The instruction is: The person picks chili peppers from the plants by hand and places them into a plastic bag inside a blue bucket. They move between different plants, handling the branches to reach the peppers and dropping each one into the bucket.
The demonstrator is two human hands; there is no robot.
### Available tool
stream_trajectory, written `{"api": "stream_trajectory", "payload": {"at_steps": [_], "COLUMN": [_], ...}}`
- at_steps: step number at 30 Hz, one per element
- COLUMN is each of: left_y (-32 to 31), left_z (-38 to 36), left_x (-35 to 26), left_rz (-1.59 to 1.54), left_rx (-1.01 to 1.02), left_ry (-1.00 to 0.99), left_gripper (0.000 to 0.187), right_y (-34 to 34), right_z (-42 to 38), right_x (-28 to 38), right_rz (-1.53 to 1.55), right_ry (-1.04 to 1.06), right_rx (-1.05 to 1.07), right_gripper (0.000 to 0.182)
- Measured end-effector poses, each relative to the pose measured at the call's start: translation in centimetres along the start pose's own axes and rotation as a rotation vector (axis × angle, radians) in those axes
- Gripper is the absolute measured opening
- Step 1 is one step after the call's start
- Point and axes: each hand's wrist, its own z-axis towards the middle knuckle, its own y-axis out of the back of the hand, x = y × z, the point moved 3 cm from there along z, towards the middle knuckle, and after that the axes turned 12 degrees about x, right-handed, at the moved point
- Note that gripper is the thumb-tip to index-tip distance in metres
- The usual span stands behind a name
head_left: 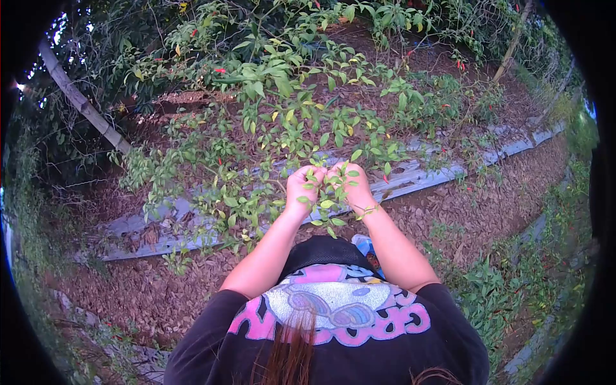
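My left hand (303,191) and my right hand (354,185) are close together among the leafy twigs of a chili plant (282,138). Both have curled, closed fingers. Leaves cover parts of the hands, and what lies between the fingertips is hidden. A leafy sprig (330,205) hangs in front of and between the wrists. Just right of my right hand a small red chili (385,179) dangles. Another red chili (220,70) shows farther back on the plants.
Silvery plastic mulch sheeting (410,186) crosses the bed, with dry leaves (269,282) over the soil. A slanted wooden pole (83,106) stands at left, a thinner stake (513,45) at right. Against my body are a black mesh item (327,249) and a partly hidden blue-edged container (364,247).
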Motion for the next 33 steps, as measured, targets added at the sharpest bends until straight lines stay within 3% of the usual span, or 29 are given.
{"api": "stream_trajectory", "payload": {"at_steps": [2, 3, 6, 8, 9, 12, 15, 19, 23, 27, 30, 33], "left_y": [-0.5, -0.5, 0.5, 1.1, 1.1, 0.9, 0.9, 1.1, 1.8, 2.1, 2.2, 2.5], "left_z": [-0.2, -0.3, -0.5, -0.3, -0.5, -1.5, -2.7, -4.0, -5.3, -6.5, -6.9, -7.2], "left_x": [-0.5, -0.7, -2.0, -1.5, -1.1, -0.1, 1.9, 2.4, 3.0, 2.1, 2.8, 2.4], "left_rz": [-0.054, -0.109, -0.093, 0.017, -0.032, 0.147, 0.112, 0.164, 0.21, 0.368, 0.401, 0.408], "left_rx": [-0.059, -0.092, -0.077, -0.004, 0.045, 0.188, 0.267, 0.314, 0.322, 0.317, 0.301, 0.298], "left_ry": [-0.075, -0.075, -0.07, -0.156, -0.138, 0.02, 0.02, 0.066, 0.111, 0.155, 0.177, 0.167], "left_gripper": [0.009, 0.009, 0.005, 0.004, 0.004, 0.003, 0.003, 0.006, 0.008, 0.014, 0.018, 0.017], "right_y": [0.0, -0.2, 3.1, 4.3, 4.3, 5.1, 4.3, 2.0, 0.5, -0.9, -2.3, -2.8], "right_z": [-0.9, -1.6, -1.3, -1.9, -1.5, -0.2, 1.4, 4.6, 7.1, 7.9, 7.3, 6.7], "right_x": [3.1, 4.5, -3.0, -0.5, 0.9, 2.9, 6.8, 5.6, 3.7, 2.1, 1.6, 1.3], "right_rz": [-0.504, -0.536, -0.425, 0.44, 0.642, 0.767, 0.297, 0.028, 0.19, 0.149, 0.014, 0.112], "right_ry": [0.162, 0.14, -0.022, -0.388, -0.402, -0.344, -0.326, -0.406, -0.513, -0.699, -0.717, -0.713], "right_rx": [-0.14, -0.27, -0.269, -0.167, -0.228, 0.026, 0.157, 0.188, 0.228, 0.287, 0.408, 0.555], "right_gripper": [0.015, 0.019, 0.021, 0.017, 0.015, 0.018, 0.015, 0.019, 0.027, 0.034, 0.028, 0.025]}}
